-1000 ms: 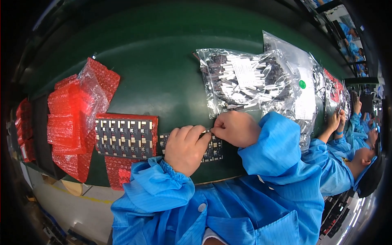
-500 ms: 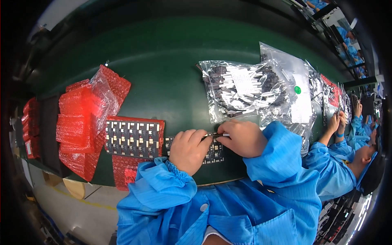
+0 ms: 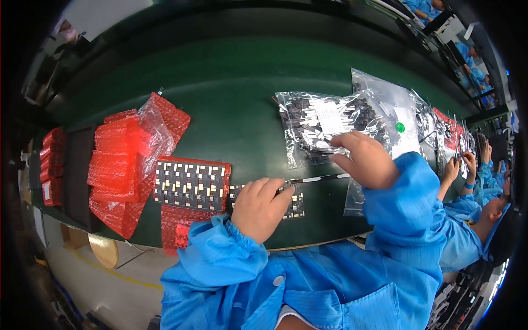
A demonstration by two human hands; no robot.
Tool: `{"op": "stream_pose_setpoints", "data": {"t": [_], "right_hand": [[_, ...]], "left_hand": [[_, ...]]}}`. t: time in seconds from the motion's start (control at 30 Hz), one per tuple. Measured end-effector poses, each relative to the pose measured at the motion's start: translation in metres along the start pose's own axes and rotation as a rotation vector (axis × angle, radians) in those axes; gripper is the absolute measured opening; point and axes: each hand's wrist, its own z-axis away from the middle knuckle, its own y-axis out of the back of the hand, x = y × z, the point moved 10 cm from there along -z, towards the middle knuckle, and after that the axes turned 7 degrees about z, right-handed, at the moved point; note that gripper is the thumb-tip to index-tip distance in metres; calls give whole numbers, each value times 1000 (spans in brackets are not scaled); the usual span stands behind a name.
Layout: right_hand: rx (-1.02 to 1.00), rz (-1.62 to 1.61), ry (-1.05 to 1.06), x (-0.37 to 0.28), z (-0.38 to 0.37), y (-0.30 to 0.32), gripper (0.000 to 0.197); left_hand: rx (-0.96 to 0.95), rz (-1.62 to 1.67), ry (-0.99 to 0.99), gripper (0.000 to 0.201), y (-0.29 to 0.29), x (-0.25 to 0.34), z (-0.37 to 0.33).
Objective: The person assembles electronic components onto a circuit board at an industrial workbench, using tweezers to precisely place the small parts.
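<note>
My left hand [image 3: 261, 209] lies over a dark circuit board panel [image 3: 297, 204] and hides much of it. Its thumb and forefinger close at the inner end of a thin black-and-white flat cable [image 3: 319, 179], which stretches right across the table. My right hand [image 3: 367, 159] is lifted over the near edge of a clear plastic bag [image 3: 324, 118] full of similar cables. Its thumb and fingers are apart, with nothing visible between them. Left of my left hand, another circuit board panel [image 3: 190, 184] with rows of pale parts lies on red bubble wrap.
Red bubble-wrap packs [image 3: 115, 159] are heaped at left, beside a black tray [image 3: 80, 176]. More clear bags [image 3: 404, 129] lie at right, one with a green round sticker. A co-worker in blue [image 3: 465, 220] works at the same green table [image 3: 236, 121] on the right.
My right hand has let go of the cable and moved right and away toward the bag. The cable now lies stretched out to the right. My left hand stays at the panel.
</note>
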Motion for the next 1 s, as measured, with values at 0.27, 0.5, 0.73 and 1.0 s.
{"op": "stream_pose_setpoints", "data": {"t": [0.27, 0.5, 0.73, 1.0], "right_hand": [[113, 166, 110, -23, -29, -34, 45], [194, 265, 246, -39, -27, -37, 24], [167, 110, 218, -44, -23, -33, 10], [110, -147, 194, -57, -26, -20, 10]], "left_hand": [[-160, -209, 131, 43, 72, 0, 29], [-172, -470, 296, 47, 99, -47, 66], [-152, -509, 174, 30, 86, -62, 64], [-66, -490, 123, 35, 89, -68, 61]]}}
